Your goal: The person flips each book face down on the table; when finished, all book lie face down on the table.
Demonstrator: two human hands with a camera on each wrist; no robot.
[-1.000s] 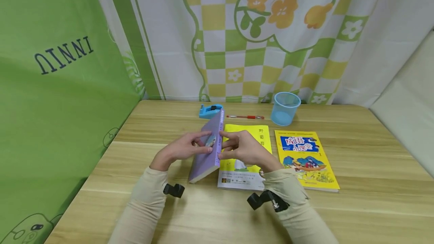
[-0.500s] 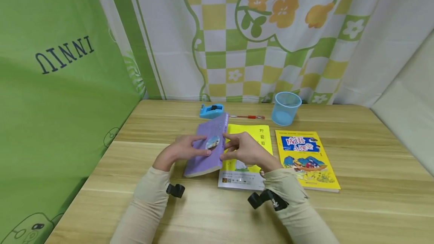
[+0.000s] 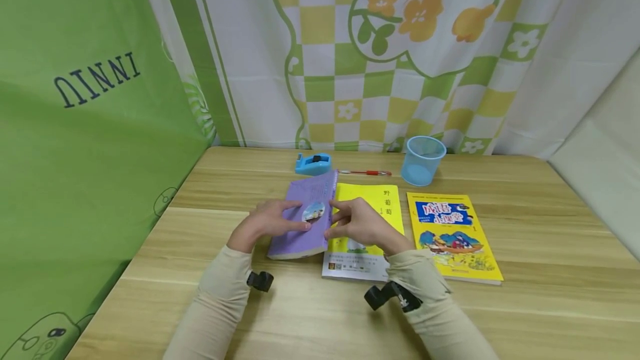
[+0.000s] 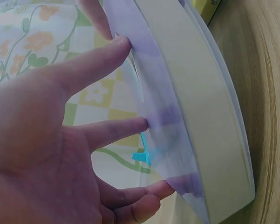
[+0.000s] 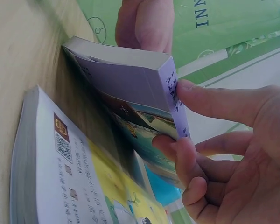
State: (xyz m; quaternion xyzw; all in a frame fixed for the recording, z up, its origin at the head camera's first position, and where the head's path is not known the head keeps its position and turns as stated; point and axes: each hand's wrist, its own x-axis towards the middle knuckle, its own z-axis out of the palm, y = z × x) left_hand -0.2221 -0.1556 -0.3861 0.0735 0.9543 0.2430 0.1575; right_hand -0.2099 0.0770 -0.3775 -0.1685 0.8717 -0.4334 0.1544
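A purple book (image 3: 311, 186) with a round picture on its cover is tilted, its spine side raised on the right and its left edge low by the wooden table. My left hand (image 3: 270, 220) lies on the upper cover; in the left wrist view its spread, fairly straight fingers (image 4: 114, 133) touch the cover with their tips. My right hand (image 3: 362, 224) pinches the spine side. The right wrist view has the thumb (image 5: 214, 100) on the spine and curled fingers against the book's underside. Just right of it lies a yellow-and-white book (image 3: 350, 270), partly covered by my right hand.
Another yellow book (image 3: 452, 240) lies farther right on the table (image 3: 550, 226). Along the back are a blue tape dispenser (image 3: 313, 164), a red pen (image 3: 372, 173) and a translucent blue cup (image 3: 423, 161). Curtains (image 3: 320, 88) hang behind.
The purple book has tipped from steeply upright to a flatter lean, its cover and round picture turning more into view. My left hand has followed it; my right hand stays at the spine.
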